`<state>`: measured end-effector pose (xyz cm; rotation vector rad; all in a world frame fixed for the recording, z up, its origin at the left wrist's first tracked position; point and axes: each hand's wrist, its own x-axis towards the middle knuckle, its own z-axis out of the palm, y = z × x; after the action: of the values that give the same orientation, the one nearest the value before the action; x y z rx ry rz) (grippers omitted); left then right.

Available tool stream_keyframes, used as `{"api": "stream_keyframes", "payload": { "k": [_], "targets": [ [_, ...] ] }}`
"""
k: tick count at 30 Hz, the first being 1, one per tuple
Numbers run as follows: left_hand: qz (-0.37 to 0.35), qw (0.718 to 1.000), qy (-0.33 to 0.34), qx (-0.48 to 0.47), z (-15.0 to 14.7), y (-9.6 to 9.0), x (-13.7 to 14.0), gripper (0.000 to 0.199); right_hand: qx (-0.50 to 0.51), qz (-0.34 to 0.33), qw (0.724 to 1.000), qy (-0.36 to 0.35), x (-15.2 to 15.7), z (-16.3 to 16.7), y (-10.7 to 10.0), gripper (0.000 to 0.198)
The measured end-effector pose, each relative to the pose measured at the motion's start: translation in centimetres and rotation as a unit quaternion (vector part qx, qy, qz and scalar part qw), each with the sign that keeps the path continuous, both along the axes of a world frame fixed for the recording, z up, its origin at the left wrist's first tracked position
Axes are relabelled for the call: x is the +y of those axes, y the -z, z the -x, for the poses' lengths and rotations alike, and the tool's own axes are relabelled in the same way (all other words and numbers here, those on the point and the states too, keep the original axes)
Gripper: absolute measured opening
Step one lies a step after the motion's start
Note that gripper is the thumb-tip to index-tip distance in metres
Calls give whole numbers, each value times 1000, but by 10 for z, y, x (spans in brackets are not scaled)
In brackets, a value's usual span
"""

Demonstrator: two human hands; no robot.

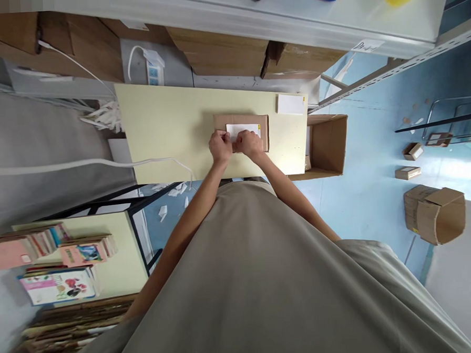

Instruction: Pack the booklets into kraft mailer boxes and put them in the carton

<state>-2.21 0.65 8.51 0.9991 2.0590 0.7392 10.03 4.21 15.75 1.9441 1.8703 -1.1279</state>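
A flat brown cardboard box [220,121] lies on the pale yellow table [165,127] in front of me. On its top is a white label [241,128] with a small yellow mark at the right end. My left hand [221,145] is closed in a pinch at the label's left edge, over the box's near left corner. Curled fingers of my right hand [250,142] rest on the label's near side, covering part of it. Whether anything is inside those fingers is hidden.
A stack of white labels [290,104] lies at the table's far right corner. An open carton [328,145] stands against the right end. A white cable [151,160] crosses the left side. Beyond the table is a shelf [211,14]; books [83,252] lie at lower left.
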Motion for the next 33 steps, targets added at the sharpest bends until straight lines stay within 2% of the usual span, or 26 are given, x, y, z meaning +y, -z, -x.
{"api": "stream_keyframes", "payload": {
  "k": [8, 14, 21, 26, 33],
  "targets": [
    [-22, 1000, 8, -20, 0, 1, -1, 15, 27, -3, 999, 41, 21, 4, 4, 18],
    [-40, 999, 3, -30, -5, -6, -5, 16, 10, -26, 996, 81, 25, 7, 8, 49],
    [6, 998, -1, -58, 7, -8, 0, 26, 8, -10, 996, 93, 32, 13, 6, 59],
    [37, 996, 10, -75, 15, -4, 5, 35, 36, 13, 996, 82, 30, 9, 5, 57],
    [61, 994, 30, -85, 25, 2, 11, 40, 46, 67, 996, 38, 34, 3, -4, 36]
  ]
}}
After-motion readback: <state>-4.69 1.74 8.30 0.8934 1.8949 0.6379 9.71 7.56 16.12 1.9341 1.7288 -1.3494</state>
